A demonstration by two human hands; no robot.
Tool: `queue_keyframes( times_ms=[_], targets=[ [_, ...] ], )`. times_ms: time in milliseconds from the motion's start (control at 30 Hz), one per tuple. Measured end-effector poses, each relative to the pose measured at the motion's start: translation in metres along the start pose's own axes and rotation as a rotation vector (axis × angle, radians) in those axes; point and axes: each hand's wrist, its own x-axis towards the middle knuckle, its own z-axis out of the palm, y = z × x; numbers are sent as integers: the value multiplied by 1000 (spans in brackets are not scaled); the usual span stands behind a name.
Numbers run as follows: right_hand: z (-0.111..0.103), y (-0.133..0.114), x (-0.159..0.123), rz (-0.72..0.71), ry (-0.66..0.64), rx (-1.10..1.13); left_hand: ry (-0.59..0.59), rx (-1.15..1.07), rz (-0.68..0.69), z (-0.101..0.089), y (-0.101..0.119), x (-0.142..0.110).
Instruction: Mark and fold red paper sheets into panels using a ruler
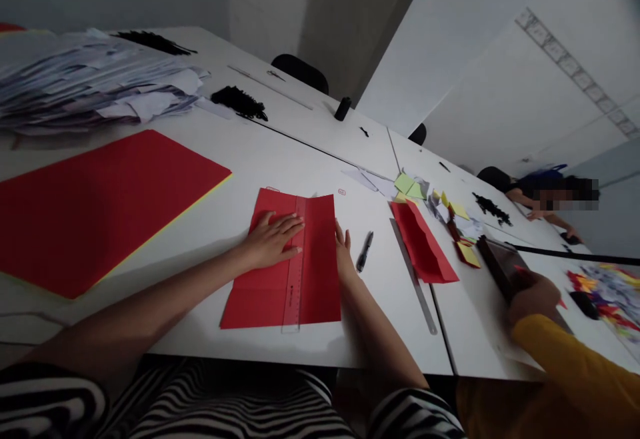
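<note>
Both hands sit at the centre of the head view: my left hand [274, 238] lies flat, fingers spread, pressing a clear ruler [295, 262] onto the red sheet [320, 252], while my right hand [344, 252] rests edge-on against the sheet's right border, fingers together, holding nothing. I judge this as the lining-up step before marking or creasing along the ruler. A next move would call for keeping the ruler pinned and reaching the pen [365, 251] lying just right of the sheet on the white table [240, 159].
</note>
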Motion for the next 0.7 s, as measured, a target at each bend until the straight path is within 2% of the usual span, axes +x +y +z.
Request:
queue_keyframes(
  times_ms=[200,400,700],
  targets=[
    [0,-18,3,-24,-45,-44,50,-6,23,3,-1,1],
    [-3,-33,4,-35,-66,-18,49,-3,48,-5,3,1],
    [-8,-39,12,9,-69,96,49,9,46,-9,5,4]
  ],
)
